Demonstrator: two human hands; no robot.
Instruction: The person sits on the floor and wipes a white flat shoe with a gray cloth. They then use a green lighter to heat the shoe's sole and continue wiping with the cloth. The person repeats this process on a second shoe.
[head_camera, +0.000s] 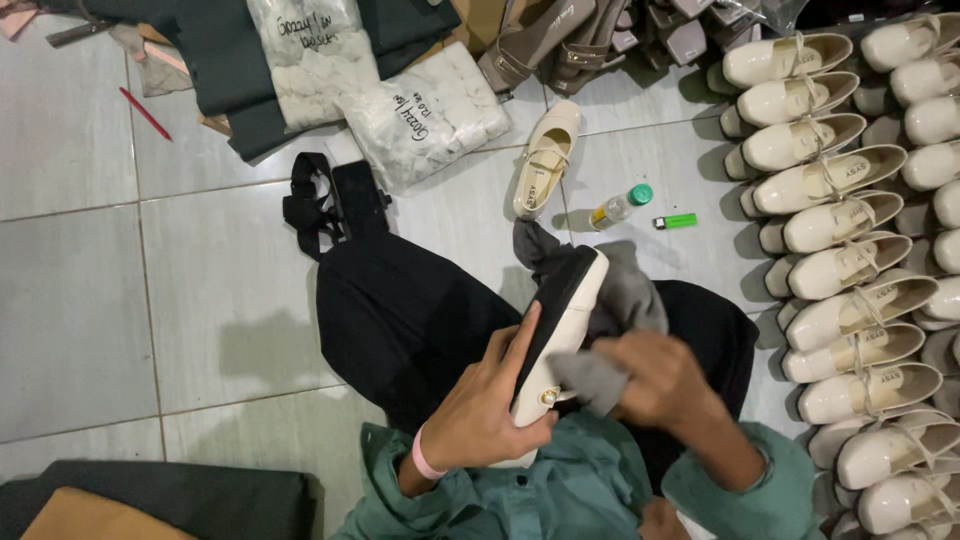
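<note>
Head view: left hand (487, 405) grips a cream shoe (556, 335), sole up, over the lap. Right hand (665, 385) presses a grey cloth (600, 345) against its side; fingertips hidden by cloth. Shoe's heel is obscured.

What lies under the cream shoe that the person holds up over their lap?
Under the cream shoe lies a grey cloth, draped over the black-trousered lap. The right hand bunches part of it. The lap directly beneath stays hidden.
</note>
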